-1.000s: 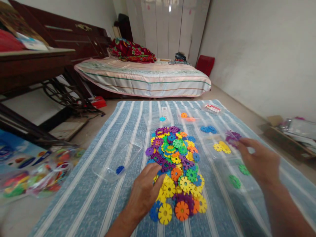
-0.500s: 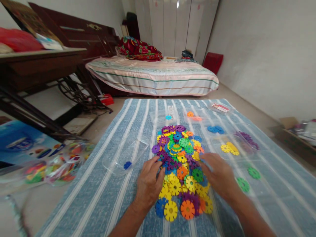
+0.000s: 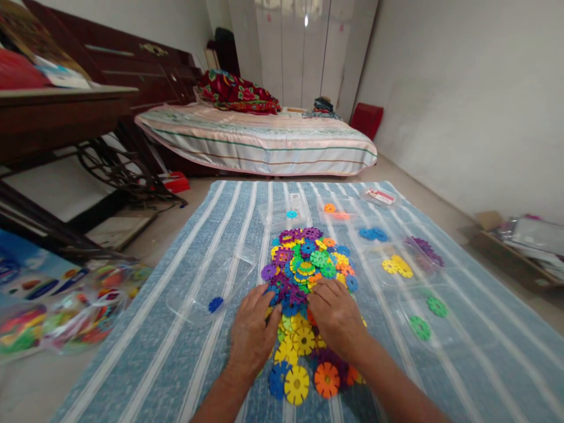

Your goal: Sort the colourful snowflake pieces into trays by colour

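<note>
A heap of flat, toothed plastic discs (image 3: 308, 264) in purple, yellow, green, blue and orange lies on a blue and white striped cloth (image 3: 176, 352). My left hand (image 3: 253, 332) rests palm down on the heap's near left side, its fingers curled onto blue and purple discs. Beside it, my right hand (image 3: 337, 314) lies on the middle of the heap with its fingertips bent down among the discs. What either hand's fingers grip is hidden.
Clear plastic tubs stand around the heap: one with a blue disc (image 3: 215, 304) at left, others with yellow discs (image 3: 396, 265), purple discs (image 3: 425, 249), green discs (image 3: 420, 326) at right. A bag of toys (image 3: 79, 305) lies left. A bed (image 3: 259, 138) stands behind.
My right hand came back from the purple tub at the right and settled on the heap next to my left hand. The left hand shifted only slightly.
</note>
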The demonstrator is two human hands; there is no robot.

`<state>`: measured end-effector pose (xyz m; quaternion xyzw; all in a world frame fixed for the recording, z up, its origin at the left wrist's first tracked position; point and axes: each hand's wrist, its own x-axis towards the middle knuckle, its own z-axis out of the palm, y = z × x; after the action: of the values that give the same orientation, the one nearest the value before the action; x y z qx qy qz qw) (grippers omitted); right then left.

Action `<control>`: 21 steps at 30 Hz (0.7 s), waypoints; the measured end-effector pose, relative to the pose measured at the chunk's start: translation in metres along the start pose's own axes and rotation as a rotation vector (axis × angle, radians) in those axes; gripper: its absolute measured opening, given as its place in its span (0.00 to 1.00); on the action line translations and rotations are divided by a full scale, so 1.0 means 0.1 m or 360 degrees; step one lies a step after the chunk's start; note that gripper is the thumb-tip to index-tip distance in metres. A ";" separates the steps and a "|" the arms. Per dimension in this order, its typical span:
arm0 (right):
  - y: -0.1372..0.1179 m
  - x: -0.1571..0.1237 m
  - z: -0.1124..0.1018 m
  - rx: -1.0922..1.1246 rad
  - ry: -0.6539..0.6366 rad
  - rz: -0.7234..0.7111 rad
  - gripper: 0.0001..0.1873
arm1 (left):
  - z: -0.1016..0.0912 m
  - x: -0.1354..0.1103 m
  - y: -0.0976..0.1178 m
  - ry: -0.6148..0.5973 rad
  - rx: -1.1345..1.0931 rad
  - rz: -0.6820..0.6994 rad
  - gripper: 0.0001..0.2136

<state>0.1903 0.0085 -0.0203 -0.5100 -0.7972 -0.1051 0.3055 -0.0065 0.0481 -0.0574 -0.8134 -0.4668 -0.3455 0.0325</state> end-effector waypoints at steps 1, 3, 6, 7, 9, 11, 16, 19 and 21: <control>0.00 0.00 -0.05 0.0045 0.0037 0.0010 0.09 | 0.01 0.00 -0.01 -0.0003 -0.0001 -0.0003 0.10; 0.04 -0.01 -0.17 0.0125 0.0116 0.0058 0.08 | 0.01 -0.01 -0.02 0.0002 -0.0008 -0.0019 0.11; 0.24 -0.04 -0.40 0.0096 0.0247 0.0130 0.07 | 0.02 -0.01 -0.02 0.0003 -0.0015 -0.0031 0.11; 0.36 -0.07 -0.49 0.0019 0.0286 0.0158 0.08 | 0.02 -0.01 -0.03 -0.0002 -0.0012 -0.0036 0.11; 0.67 -0.14 -0.70 -0.0242 0.0341 0.0279 0.09 | 0.02 -0.02 -0.02 -0.0010 -0.0011 -0.0044 0.10; 1.04 -0.23 -0.93 -0.0576 0.0362 0.0470 0.12 | 0.01 -0.02 -0.02 -0.0019 -0.0018 -0.0050 0.10; 1.78 -0.40 -1.35 -0.1256 0.0168 0.1111 0.18 | 0.00 -0.03 0.01 -0.0048 -0.0024 -0.0071 0.10; 1.78 -0.40 -1.30 -0.1233 0.0122 0.1130 0.20 | 0.00 -0.03 0.02 -0.0037 -0.0012 -0.0076 0.10; 1.57 -0.37 -1.14 -0.1009 0.0214 0.0940 0.19 | 0.00 -0.03 0.03 -0.0014 -0.0009 -0.0068 0.10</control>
<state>0.3822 -0.0017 0.0256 -0.7767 -0.5238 -0.2856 0.2020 -0.0053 0.0441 -0.0589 -0.8050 -0.4831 -0.3438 0.0208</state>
